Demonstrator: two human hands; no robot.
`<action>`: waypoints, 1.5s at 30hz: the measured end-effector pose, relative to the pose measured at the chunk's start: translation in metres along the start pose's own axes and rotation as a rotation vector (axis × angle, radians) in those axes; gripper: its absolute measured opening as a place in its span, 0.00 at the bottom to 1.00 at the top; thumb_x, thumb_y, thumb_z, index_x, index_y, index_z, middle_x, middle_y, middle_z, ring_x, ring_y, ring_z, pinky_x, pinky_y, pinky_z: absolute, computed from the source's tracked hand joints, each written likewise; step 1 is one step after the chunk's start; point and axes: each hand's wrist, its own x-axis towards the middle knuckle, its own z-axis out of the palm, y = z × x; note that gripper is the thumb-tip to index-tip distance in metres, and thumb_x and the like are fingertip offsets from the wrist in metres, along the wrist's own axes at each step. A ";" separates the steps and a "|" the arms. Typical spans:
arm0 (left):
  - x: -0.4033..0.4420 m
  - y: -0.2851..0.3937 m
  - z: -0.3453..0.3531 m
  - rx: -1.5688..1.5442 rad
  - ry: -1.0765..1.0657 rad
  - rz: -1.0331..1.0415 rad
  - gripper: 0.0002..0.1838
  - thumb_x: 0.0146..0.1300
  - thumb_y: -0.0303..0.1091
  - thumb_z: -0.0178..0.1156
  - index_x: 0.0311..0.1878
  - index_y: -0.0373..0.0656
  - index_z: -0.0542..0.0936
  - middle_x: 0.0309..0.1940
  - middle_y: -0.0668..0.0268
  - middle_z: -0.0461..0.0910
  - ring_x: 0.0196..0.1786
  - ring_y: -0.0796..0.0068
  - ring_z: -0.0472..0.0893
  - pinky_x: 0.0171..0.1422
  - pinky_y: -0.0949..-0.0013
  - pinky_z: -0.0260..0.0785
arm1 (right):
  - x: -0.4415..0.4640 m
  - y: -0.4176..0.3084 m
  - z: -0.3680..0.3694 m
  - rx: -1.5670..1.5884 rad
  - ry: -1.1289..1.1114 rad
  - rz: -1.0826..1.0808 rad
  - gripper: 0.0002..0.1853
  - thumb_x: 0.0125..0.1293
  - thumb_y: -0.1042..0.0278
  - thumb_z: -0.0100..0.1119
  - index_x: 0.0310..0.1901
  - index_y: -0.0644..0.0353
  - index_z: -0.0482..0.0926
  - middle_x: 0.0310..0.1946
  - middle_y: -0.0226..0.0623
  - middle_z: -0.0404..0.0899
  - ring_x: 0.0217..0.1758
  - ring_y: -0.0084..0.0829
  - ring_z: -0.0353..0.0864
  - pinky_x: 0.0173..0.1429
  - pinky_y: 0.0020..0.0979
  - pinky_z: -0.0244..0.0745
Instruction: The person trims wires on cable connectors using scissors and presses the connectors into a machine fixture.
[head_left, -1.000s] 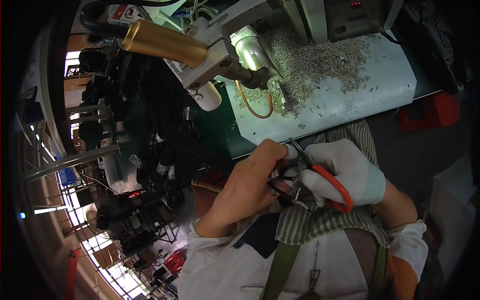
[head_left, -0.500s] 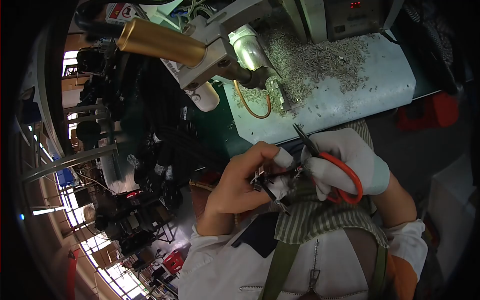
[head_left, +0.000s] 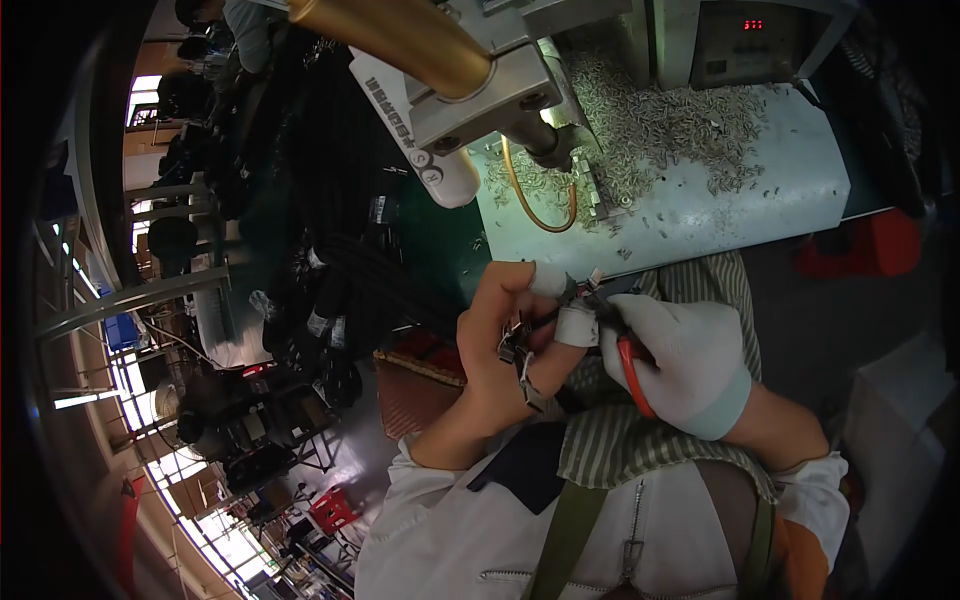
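Observation:
My left hand [head_left: 490,350], with white coverings on the thumb and a finger, pinches a thin black cable [head_left: 516,340]. Short coloured wire ends [head_left: 588,287] stick up between its fingertips. Dark pieces of the cable hang across the palm. In my right hand [head_left: 690,355], which wears a white glove, is a pair of red-handled scissors [head_left: 632,375]. Their dark blades point toward the wire ends, close beside the left fingertips. Whether the blades touch the wires cannot be made out.
Ahead stands a machine with a brass-coloured cylinder [head_left: 400,40] and a bent copper-coloured tube [head_left: 513,190]. Many small metallic bits [head_left: 660,125] are strewn over a pale board [head_left: 740,215]. Bundles of black cables [head_left: 350,260] lie left. A red object [head_left: 865,245] sits at right.
The scissors have turned, their blades moving from pointing up and away to lying by the wire ends. Both hands have come closer together, and the camera view has shifted slightly.

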 end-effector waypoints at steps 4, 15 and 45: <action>-0.002 0.000 -0.002 0.123 0.047 0.112 0.23 0.51 0.20 0.67 0.49 0.39 0.69 0.24 0.74 0.73 0.29 0.93 0.67 0.32 0.86 0.59 | 0.005 -0.003 -0.017 0.523 -0.187 0.137 0.08 0.58 0.66 0.61 0.33 0.61 0.77 0.18 0.39 0.75 0.19 0.37 0.78 0.24 0.32 0.72; 0.006 0.001 0.005 0.023 0.021 -0.073 0.16 0.50 0.20 0.65 0.42 0.38 0.73 0.27 0.76 0.73 0.30 0.93 0.67 0.34 0.86 0.60 | 0.008 0.007 0.004 0.112 0.118 -0.047 0.10 0.53 0.68 0.64 0.37 0.60 0.79 0.19 0.39 0.74 0.20 0.38 0.77 0.24 0.34 0.70; 0.107 -0.041 -0.016 -0.108 -0.249 -0.307 0.13 0.61 0.40 0.63 0.42 0.40 0.79 0.36 0.70 0.77 0.34 0.82 0.75 0.36 0.76 0.68 | 0.102 0.057 -0.013 0.707 -0.231 0.431 0.14 0.61 0.64 0.57 0.28 0.69 0.73 0.14 0.33 0.73 0.16 0.21 0.75 0.20 0.24 0.71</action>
